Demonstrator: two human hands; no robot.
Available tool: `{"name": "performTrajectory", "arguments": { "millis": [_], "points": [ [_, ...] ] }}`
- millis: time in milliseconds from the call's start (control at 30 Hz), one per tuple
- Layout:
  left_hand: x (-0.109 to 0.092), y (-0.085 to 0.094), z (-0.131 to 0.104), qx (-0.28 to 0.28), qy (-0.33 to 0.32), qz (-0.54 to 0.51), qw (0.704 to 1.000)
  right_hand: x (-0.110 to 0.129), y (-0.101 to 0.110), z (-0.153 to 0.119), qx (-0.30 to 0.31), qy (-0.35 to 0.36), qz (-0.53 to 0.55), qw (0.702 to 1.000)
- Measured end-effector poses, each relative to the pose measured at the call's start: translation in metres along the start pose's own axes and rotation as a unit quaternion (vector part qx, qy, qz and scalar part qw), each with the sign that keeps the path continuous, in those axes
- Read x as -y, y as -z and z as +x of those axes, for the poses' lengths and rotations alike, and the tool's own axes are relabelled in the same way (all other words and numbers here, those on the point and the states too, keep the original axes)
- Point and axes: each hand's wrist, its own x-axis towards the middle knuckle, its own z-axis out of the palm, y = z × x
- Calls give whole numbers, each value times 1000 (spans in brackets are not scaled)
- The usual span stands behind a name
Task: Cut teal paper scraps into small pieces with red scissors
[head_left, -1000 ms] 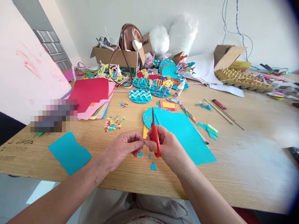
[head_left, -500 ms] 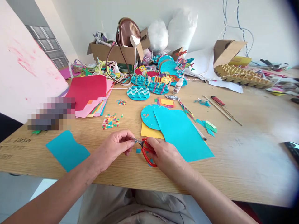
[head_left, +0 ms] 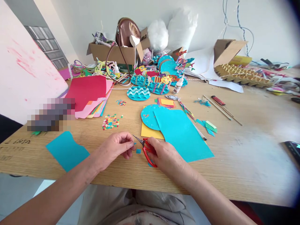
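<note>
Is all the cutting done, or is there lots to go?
Some looks done: the small blue piece has a curvy edge, and a blue scrap lies by the hands. Now the right hand holds red scissors; what the left hand pinches is unclear. Maybe left: the big blue sheet is mostly uncut, and paper dots lie loose.

The scissors (head_left: 143, 144) have red looped handles and narrow, pointed metal blades, lying close together. They're up off the surface (head_left: 112, 173), handles in the right grip (head_left: 165, 154), tilted so the tips aim up and leftward, just beside the left grip (head_left: 120, 145). Whatever that pinch may hold is too small for me to make out.
</note>
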Motion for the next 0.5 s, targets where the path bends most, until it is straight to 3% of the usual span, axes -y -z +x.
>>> {"name": "performTrajectory", "arguments": {
  "millis": [333,500],
  "points": [
    [-6,-16,6,18,14,18,1000,-1,12,1,-31,-35,192,980],
    [-9,-25,12,36,17,9,999,7,20,5,-13,-37,391,920]
  ]
}}
